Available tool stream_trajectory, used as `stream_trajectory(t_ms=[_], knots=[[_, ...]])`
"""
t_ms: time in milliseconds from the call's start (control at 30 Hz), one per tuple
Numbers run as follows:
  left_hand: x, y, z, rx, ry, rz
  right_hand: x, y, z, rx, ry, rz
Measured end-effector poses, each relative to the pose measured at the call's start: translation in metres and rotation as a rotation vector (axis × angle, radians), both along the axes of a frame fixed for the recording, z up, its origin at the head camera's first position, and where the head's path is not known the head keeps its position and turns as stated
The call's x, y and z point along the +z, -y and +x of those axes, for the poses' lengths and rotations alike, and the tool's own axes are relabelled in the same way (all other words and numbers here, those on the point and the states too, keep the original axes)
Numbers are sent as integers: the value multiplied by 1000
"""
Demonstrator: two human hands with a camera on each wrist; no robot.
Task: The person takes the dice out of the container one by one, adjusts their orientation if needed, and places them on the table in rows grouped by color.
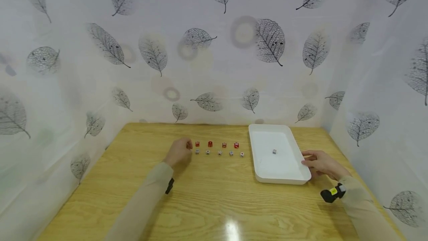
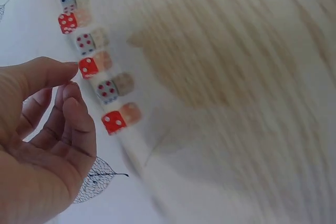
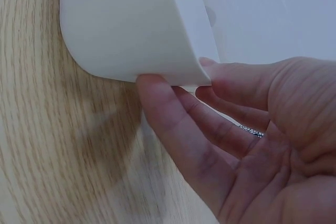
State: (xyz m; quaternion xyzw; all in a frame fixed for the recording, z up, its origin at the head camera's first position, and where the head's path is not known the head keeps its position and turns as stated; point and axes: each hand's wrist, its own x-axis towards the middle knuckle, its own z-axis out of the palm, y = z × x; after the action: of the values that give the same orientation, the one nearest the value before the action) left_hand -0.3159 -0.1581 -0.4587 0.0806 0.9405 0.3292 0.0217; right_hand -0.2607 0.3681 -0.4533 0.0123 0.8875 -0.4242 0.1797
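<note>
My left hand [image 1: 179,152] is at the left end of two rows of dice. In the left wrist view its thumb and fingers are loosely curled, fingertips close to a red die [image 2: 88,67], and no object shows between them. Several red dice [image 1: 210,144] form the far row, and several white dice [image 1: 219,153] the near row. With its thumb at the rim and a finger against the outer wall, my right hand [image 1: 322,164] grips the right side of a shallow white tray [image 1: 282,179]. One white die [image 1: 274,151] lies inside the tray.
The light wooden table [image 1: 214,196] ends at a pale leaf-print curtain [image 1: 207,66] behind and at both sides. A black wrist camera [image 1: 331,193] sits on the right wrist, another dark one [image 1: 169,186] on the left.
</note>
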Motion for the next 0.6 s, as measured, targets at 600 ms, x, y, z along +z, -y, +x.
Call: stream_trajectory(t_ms=[600], knots=[[2, -73, -10, -232, -179, -7, -2, -2, 0, -6, -8, 17]])
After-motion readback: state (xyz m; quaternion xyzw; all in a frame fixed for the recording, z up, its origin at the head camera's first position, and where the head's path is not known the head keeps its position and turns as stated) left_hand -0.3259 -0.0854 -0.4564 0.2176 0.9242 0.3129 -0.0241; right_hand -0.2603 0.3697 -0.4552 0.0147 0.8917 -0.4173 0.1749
